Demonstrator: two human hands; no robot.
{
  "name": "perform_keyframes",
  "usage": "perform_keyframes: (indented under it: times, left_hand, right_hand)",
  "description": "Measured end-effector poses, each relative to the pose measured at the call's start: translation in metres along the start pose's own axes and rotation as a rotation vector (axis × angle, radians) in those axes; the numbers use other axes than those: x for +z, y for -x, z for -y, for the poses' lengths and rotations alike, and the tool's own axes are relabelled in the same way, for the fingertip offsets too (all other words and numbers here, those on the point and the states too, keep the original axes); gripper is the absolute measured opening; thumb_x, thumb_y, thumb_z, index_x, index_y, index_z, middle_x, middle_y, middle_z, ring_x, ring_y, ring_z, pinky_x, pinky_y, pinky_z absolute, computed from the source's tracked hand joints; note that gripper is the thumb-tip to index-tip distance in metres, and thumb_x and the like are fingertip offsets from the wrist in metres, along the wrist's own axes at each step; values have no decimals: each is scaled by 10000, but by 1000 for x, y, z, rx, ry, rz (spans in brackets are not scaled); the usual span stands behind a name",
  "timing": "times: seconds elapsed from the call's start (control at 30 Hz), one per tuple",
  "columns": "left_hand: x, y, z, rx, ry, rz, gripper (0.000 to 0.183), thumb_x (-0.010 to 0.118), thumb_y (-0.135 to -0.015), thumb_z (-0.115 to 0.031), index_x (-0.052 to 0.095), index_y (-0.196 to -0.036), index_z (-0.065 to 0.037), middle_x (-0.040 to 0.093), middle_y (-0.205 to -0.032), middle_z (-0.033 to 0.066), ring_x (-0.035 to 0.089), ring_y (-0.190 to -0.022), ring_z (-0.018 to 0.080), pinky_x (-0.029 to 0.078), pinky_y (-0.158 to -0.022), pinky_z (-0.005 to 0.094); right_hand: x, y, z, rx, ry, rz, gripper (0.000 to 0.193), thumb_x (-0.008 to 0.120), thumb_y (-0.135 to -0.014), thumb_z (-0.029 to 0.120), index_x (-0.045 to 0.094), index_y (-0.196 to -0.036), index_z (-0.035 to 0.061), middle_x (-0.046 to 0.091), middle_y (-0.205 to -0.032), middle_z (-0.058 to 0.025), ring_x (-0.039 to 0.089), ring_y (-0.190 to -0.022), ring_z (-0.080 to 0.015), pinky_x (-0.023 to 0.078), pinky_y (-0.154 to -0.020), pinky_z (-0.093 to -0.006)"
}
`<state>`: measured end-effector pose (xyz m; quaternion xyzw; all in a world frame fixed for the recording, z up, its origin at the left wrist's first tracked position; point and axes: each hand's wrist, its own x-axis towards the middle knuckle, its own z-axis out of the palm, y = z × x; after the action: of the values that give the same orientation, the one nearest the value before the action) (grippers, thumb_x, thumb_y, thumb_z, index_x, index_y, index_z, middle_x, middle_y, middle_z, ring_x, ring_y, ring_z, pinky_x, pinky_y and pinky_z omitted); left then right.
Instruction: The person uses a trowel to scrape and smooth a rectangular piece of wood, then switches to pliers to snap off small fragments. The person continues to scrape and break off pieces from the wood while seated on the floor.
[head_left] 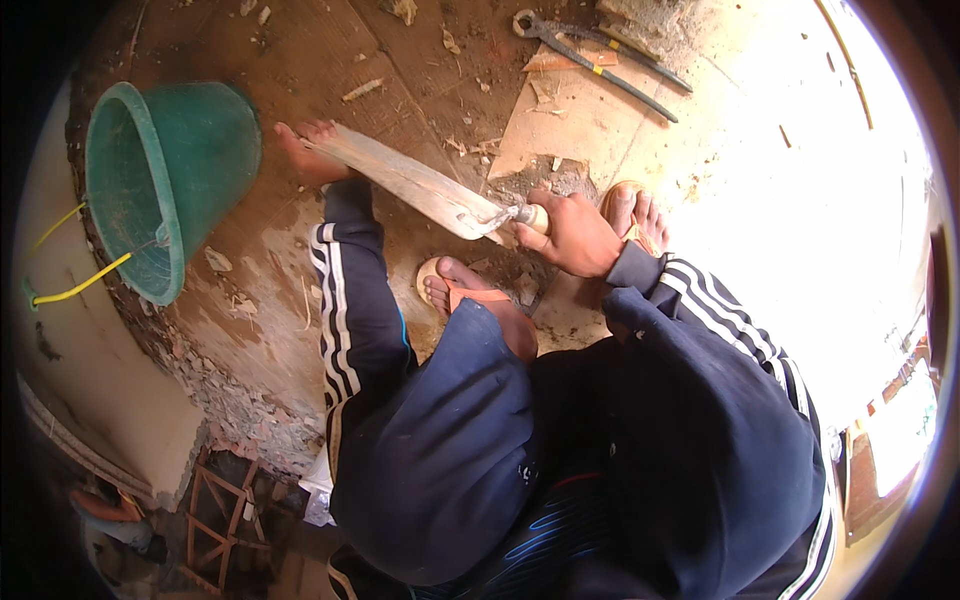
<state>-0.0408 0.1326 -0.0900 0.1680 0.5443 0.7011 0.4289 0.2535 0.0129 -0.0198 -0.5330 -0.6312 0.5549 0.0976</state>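
Note:
My right hand [578, 238] is closed round the pale handle of a trowel [536, 216], above the floor between my feet. The trowel's metal neck meets a long, pale, dirt-smeared flat piece [410, 182]; where its blade ends and this piece begins is hard to make out. At the piece's far left end, my left hand [310, 150] is closed on it, its fingers partly hidden. Beside my left hand a green bucket [222, 130] lies tipped on its side, its mouth facing left and a yellow handle [85, 282] hanging out.
Long-handled pincers [605, 68] lie at the far right on a pale flat piece [540, 115]. Wood chips and crumbs litter the brown floor. My sandalled feet [480, 290] stand close by. Broken masonry [245, 410] edges the left side, with a wooden frame [220, 525] below it.

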Motion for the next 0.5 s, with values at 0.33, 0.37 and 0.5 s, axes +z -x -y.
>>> perform_keyframes:
  times: [0.33,0.37,0.5]
  left_hand:
    - [12,33,-57,198,62,-22,457,447,-967,-369,290,-585,-174,313,-541,18,368,-535,149,348,-566,293]
    - [8,34,-65,208,29,30,451,453,-957,-366,291,-581,-177,319,-539,19,387,-544,156,364,-578,306]
    - [-3,18,-88,357,-62,153,439,433,-972,-296,268,-588,-162,269,-555,5,310,-553,130,305,-579,285]
  right_hand:
    - [-49,-2,16,318,-123,-435,368,623,-899,345,607,-940,-20,633,-644,-188,658,-592,-270,512,-555,-391]
    - [-58,8,23,336,-86,-446,343,621,-906,330,609,-933,-12,631,-628,-156,640,-547,-225,503,-531,-368]
    - [-112,54,56,82,11,-429,286,713,-842,256,620,-883,-11,596,-595,-107,575,-515,-138,472,-512,-302]
